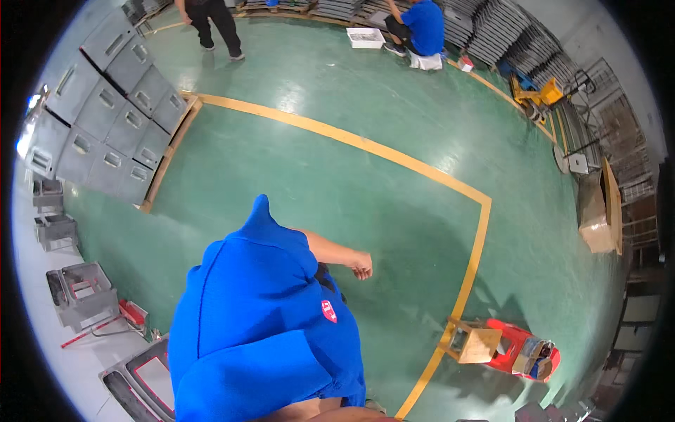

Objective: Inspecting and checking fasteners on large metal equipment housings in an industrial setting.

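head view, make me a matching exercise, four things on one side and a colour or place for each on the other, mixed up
Things:
1. right hand
2. wooden box
3. stacked grey metal cabinets
4. white tray

Places or colours:
a. far end of the floor, beside a seated person in a blue shirt
b. on the yellow floor line, next to a red stool
c. empty, loosely closed, over the green floor
d. on a wooden pallet at the left

Pairs: 1-c, 2-b, 3-d, 4-a
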Demonstrator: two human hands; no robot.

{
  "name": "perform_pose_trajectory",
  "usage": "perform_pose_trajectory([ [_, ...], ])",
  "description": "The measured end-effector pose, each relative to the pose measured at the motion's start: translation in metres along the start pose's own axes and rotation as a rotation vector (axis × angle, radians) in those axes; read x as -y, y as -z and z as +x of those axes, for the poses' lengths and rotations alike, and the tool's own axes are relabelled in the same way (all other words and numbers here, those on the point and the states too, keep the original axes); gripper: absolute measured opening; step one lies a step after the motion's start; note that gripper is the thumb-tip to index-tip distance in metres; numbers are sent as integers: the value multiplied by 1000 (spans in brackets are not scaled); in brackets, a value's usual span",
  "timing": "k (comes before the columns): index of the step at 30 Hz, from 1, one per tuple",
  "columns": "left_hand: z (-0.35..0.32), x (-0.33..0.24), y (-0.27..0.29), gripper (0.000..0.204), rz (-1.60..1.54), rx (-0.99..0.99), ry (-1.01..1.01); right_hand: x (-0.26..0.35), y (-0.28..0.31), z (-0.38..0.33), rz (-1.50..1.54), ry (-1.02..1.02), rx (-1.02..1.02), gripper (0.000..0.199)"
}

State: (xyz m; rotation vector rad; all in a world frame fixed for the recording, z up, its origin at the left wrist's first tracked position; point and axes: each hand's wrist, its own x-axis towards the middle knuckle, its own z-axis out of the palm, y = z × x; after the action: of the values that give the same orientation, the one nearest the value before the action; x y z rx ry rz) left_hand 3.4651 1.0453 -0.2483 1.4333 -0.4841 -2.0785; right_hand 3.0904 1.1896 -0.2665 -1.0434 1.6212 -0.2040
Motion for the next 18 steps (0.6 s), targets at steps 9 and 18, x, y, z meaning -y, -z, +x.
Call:
perform_pose_trajectory([
  [9, 62, -148, -206, 21, 234, 200, -425, 209, 110, 109, 900, 56, 132, 44],
  [18, 154, -267, -327, 18, 919, 424, -1089, 305, 180, 225, 1654, 417, -53, 30],
])
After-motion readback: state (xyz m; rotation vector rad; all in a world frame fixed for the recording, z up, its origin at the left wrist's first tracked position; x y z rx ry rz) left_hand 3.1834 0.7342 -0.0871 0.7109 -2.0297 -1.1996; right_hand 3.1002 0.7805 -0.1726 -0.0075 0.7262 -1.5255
